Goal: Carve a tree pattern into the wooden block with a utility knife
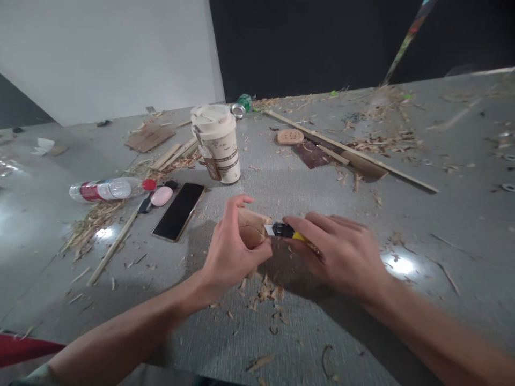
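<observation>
Near the middle of the view, my left hand (235,244) is closed around a piece of light wood (250,231), with thumb and fingers at its edges. My right hand (336,246) grips a yellow and black utility knife (284,230). Its short blade touches the right edge of the wood, close to my left thumb tip. Part of the wood is hidden behind the left hand. Small wood shavings (267,292) are scattered on the grey surface just below both hands.
A lidded paper cup (219,147) stands beyond my hands. Left of them lie a black phone (179,212), a pink oval object (161,196) and a plastic bottle (107,189). Behind are a green can (242,106), a carved wooden piece (290,136) and a long wood strip (362,155).
</observation>
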Available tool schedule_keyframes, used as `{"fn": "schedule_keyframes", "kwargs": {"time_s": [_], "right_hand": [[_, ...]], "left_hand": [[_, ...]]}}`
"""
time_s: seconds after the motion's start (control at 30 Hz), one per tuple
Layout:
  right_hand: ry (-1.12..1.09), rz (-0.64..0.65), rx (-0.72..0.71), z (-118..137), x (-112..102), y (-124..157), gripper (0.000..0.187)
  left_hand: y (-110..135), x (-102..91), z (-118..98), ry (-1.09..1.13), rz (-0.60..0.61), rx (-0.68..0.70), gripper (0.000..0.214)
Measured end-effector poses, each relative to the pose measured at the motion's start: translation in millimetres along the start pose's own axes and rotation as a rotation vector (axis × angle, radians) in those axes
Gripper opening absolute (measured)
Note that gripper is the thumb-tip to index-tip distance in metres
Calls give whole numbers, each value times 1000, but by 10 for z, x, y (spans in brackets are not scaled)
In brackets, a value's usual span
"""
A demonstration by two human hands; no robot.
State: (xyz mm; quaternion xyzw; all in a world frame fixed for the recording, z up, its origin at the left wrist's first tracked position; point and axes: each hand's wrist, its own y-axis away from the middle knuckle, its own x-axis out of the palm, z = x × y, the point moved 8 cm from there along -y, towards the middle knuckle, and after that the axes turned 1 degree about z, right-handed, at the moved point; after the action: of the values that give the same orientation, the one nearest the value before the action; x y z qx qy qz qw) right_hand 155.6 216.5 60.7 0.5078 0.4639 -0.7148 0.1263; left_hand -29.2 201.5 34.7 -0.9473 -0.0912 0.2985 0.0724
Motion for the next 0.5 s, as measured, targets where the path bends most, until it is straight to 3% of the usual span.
{"fn": "schedule_keyframes", "kwargs": {"time_s": [0.13,0.5], "right_hand": [[52,-56,25,60,-65,-1,24],[39,-64,51,81,-84,10,25]], "left_hand": [[-14,-63,-96,-37,-26,50,67],[-7,-174,-244,-198,-125,180,65]]}}
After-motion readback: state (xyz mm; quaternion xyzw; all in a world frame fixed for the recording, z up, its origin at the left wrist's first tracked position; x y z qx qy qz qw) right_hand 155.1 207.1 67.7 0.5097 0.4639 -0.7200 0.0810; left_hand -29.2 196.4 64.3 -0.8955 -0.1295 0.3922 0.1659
